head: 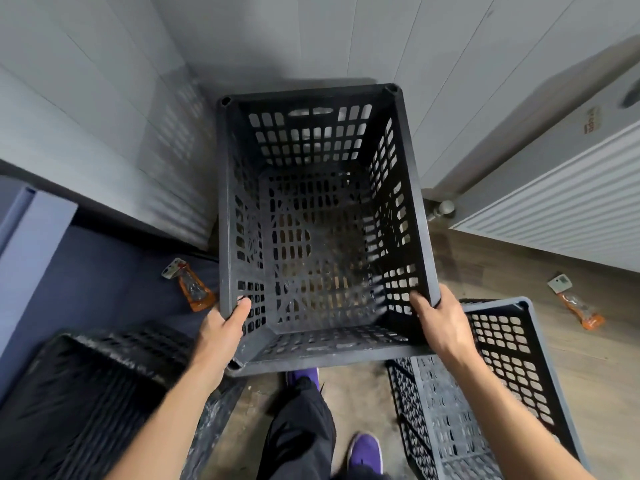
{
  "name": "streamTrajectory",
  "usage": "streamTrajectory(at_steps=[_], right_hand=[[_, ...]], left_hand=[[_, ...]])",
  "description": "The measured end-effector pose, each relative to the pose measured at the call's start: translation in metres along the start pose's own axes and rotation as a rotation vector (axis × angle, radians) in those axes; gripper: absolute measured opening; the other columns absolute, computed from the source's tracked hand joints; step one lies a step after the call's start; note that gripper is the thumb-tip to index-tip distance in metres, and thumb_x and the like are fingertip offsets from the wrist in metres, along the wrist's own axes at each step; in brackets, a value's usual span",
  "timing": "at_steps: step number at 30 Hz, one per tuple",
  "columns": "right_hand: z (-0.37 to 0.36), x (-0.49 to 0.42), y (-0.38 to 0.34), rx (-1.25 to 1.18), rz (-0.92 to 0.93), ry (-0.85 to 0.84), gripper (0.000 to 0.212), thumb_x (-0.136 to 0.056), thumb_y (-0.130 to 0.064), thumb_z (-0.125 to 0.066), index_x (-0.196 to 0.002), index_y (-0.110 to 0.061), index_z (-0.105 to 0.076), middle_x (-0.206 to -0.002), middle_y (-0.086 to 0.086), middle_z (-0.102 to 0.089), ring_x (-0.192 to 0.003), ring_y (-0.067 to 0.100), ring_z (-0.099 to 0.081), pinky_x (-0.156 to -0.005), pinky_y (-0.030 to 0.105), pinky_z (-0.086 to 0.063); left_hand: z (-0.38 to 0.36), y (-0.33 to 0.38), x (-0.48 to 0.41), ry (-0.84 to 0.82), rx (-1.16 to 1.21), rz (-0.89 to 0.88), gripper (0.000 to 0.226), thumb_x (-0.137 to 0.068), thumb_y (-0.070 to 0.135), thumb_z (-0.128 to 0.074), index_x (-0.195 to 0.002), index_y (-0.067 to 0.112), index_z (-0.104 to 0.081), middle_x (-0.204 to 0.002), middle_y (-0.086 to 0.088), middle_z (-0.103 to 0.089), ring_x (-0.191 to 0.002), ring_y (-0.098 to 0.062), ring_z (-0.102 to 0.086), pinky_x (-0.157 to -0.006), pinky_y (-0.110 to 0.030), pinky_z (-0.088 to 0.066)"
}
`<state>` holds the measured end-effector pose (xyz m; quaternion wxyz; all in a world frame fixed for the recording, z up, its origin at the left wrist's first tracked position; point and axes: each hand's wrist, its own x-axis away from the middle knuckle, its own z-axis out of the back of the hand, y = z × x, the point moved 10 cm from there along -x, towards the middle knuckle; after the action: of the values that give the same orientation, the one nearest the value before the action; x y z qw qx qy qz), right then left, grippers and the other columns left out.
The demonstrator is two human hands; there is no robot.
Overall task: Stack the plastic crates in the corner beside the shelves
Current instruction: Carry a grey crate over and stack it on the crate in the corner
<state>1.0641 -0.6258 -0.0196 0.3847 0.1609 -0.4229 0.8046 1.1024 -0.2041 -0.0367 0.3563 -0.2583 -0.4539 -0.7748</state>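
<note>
A dark perforated plastic crate fills the middle of the view, its open top facing me, near the corner of the grey walls. My left hand grips its near left rim, thumb inside the crate. My right hand grips the near right rim, thumb inside too. A second dark crate stands on the floor at the lower right, partly behind my right forearm. A third dark crate, blurred, lies at the lower left.
A white radiator lines the right wall. A blue shelf unit stands at the left. Two orange packets lie around: one packet on the dark mat at left, another packet on the wooden floor at right. My legs and purple shoes are below.
</note>
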Motion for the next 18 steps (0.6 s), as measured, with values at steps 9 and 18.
streamTrajectory(at_steps=[9, 18], right_hand=[[0.000, 0.057, 0.028, -0.234, 0.127, -0.083, 0.056, -0.091, -0.072, -0.047, -0.128, -0.032, -0.057, -0.108, -0.016, -0.065, -0.100, 0.005, -0.061, -0.089, 0.038, -0.047], [-0.049, 0.081, 0.139, -0.113, 0.088, -0.222, 0.056, -0.096, -0.014, -0.064, -0.147, -0.027, -0.045, -0.141, 0.003, -0.060, -0.122, 0.018, -0.060, -0.110, 0.042, -0.044]], left_hand=[[-0.018, -0.068, 0.087, 0.016, 0.379, -0.028, 0.100, -0.075, 0.070, -0.062, -0.156, 0.027, -0.022, -0.142, 0.010, -0.042, -0.108, -0.014, -0.055, -0.110, -0.041, -0.038], [-0.093, -0.123, 0.109, -0.166, 0.185, -0.108, 0.065, -0.099, 0.018, -0.060, -0.155, 0.027, -0.028, -0.149, -0.013, -0.044, -0.128, -0.026, -0.051, -0.100, -0.042, -0.048]])
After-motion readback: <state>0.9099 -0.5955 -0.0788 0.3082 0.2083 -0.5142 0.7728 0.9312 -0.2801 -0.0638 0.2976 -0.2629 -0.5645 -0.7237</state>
